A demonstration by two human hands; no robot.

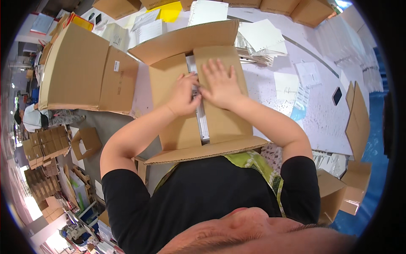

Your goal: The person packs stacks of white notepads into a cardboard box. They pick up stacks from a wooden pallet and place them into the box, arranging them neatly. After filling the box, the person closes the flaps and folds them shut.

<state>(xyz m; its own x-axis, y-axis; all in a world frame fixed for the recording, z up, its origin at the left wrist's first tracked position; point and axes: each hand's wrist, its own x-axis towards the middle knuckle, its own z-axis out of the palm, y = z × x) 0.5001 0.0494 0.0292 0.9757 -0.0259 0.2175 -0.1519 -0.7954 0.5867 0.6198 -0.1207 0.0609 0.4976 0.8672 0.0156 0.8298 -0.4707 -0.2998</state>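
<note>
A brown cardboard box (177,127) stands before me with its two long flaps folded inward and its far and near flaps raised. Through the narrow gap between the long flaps show white sheets or cards (203,122). My left hand (185,96) is at this gap, its fingers bent over the left flap's edge and its thumb turned toward the slit. Whatever those fingers close on is hidden. Flat on the right flap lies my right hand (222,84), fingers spread and thumb beside the gap.
Beyond the box are paper stacks (262,40) and a yellow sheet (169,12). A large carton (76,70) stands left. Right on the white table lie a phone (337,96) and loose papers (308,73). Smaller open cartons (356,186) sit lower right. A person (34,117) is far left.
</note>
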